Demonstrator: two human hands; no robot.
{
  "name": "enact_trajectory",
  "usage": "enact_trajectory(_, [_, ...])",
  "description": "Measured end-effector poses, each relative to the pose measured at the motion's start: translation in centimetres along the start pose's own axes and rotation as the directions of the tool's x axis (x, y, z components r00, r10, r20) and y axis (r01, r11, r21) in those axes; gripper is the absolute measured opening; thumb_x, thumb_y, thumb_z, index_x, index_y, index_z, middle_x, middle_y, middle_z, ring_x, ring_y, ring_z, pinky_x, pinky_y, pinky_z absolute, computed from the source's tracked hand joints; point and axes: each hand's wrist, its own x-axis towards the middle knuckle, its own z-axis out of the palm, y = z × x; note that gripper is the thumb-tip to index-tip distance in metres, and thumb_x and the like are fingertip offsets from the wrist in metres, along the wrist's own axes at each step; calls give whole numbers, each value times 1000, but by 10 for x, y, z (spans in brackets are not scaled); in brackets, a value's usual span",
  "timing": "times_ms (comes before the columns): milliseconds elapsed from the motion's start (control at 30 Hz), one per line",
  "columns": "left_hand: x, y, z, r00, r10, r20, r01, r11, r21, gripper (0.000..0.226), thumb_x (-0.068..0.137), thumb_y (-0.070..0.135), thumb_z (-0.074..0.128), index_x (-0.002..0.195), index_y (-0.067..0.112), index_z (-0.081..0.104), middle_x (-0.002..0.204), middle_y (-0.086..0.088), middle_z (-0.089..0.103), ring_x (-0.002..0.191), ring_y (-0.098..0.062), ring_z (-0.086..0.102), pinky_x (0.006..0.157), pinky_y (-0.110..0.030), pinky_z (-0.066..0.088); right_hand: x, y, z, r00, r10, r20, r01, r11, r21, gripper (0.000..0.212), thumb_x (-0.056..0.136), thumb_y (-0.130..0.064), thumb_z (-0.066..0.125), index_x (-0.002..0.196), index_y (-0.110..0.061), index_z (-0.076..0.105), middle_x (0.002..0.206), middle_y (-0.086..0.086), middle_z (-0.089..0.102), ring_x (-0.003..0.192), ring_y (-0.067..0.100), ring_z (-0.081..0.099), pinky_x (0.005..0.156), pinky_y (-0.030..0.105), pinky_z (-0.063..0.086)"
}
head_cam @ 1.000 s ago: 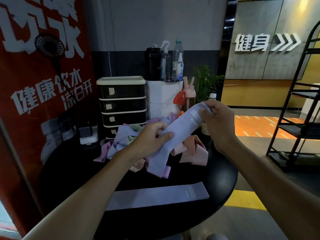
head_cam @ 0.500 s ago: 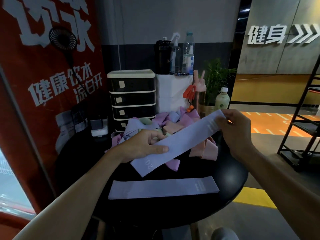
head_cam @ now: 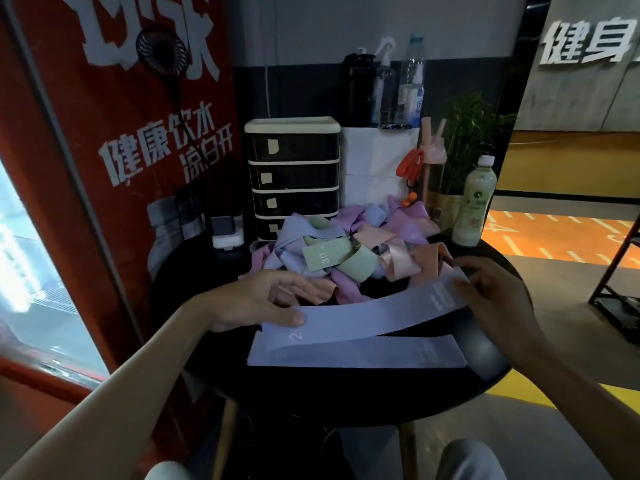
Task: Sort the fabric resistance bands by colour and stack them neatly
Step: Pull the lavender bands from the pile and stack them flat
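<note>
Holding lavender band (head_cam: 363, 315) stretched flat between both hands: left grip (head_cam: 256, 299) pinches its left end, thumb on top; right grip (head_cam: 495, 299) grasps the right end by the label. It slants just above a second lavender band (head_cam: 363, 353) lying flat on the black table (head_cam: 346, 393), left end lowest. Mixed pile (head_cam: 346, 258) of green, pink and purple bands sits behind; drawer unit (head_cam: 294, 174) and bottle (head_cam: 474, 202) beyond.
</note>
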Motion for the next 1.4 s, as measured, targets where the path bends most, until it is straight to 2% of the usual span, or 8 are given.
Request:
enact_trajectory(133, [-18, -11, -3, 986, -96, -138, 88, 994, -66, 36, 81, 14, 78, 115, 18, 66, 106, -18, 73, 98, -27, 72, 81, -35, 58, -16, 8, -2, 999, 31, 33, -31, 999, 5, 25, 92, -4, 61, 103, -26, 65, 75, 21, 59, 75, 38, 57, 58, 26, 37])
enact_trajectory(333, [-25, -26, 6, 908, -95, -407, 108, 994, 9, 38, 77, 19, 83, 106, 8, 61, 76, -21, 69, 67, -20, 65, 56, -28, 51, -39, 14, 2, 992, 89, 88, -84, 995, -61, 29, 88, -3, 65, 82, -31, 66, 89, -9, 69, 81, 2, 62, 66, 17, 46])
enact_trajectory(533, [-23, -51, 13, 833, 36, -553, 115, 965, 236, 26, 77, 18, 85, 84, 13, 61, 61, -3, 62, 52, -7, 53, 57, -28, 43, -50, 16, 4, 991, 54, 127, -36, 990, -140, 25, 87, -4, 67, 82, -28, 67, 82, -16, 64, 80, -10, 57, 62, 7, 41])
enact_trajectory(767, [-20, -70, 19, 809, 132, -573, 79, 941, 328, 20, 80, 19, 82, 78, 21, 62, 69, -6, 60, 59, -11, 52, 60, -35, 45, -55, 22, 3, 989, 48, 141, -26, 988, -155, 17, 87, -7, 66, 86, -24, 69, 86, -13, 66, 83, -9, 56, 65, 7, 41])
enact_trajectory(967, [-21, -70, 31, 781, 207, -589, 53, 918, 393, 18, 82, 17, 80, 76, 22, 63, 76, 1, 61, 57, -3, 48, 60, -21, 42, -55, 27, 2, 976, 60, 208, -16, 978, -209, 24, 89, -10, 65, 85, -34, 65, 87, -16, 65, 86, -8, 55, 63, 15, 43])
enact_trajectory(1200, [-41, -86, 31, 877, 225, -423, 12, 872, 490, 44, 67, 51, 86, 103, 38, 65, 120, 26, 53, 117, 0, 45, 91, -4, 32, -57, 38, -8, 945, 29, 325, 38, 980, -198, 38, 81, -11, 75, 96, -44, 62, 113, -12, 50, 107, 3, 49, 80, 14, 43])
enact_trajectory(1333, [-41, -88, 25, 891, 202, -406, -3, 898, 441, 47, 63, 61, 81, 103, 41, 66, 115, 22, 61, 113, -6, 54, 95, -20, 40, -54, 43, -16, 893, 53, 446, 66, 967, -247, 57, 77, -16, 80, 104, -60, 56, 116, -27, 55, 115, 7, 49, 92, 32, 46])
enact_trajectory(1400, [-41, -88, 23, 884, 203, -421, -11, 910, 414, 45, 62, 62, 77, 101, 42, 66, 112, 18, 63, 111, -8, 57, 96, -27, 43, -54, 41, -17, 889, 37, 457, 80, 969, -235, 43, 75, -40, 78, 105, -59, 56, 114, -28, 57, 115, 3, 50, 92, 29, 47])
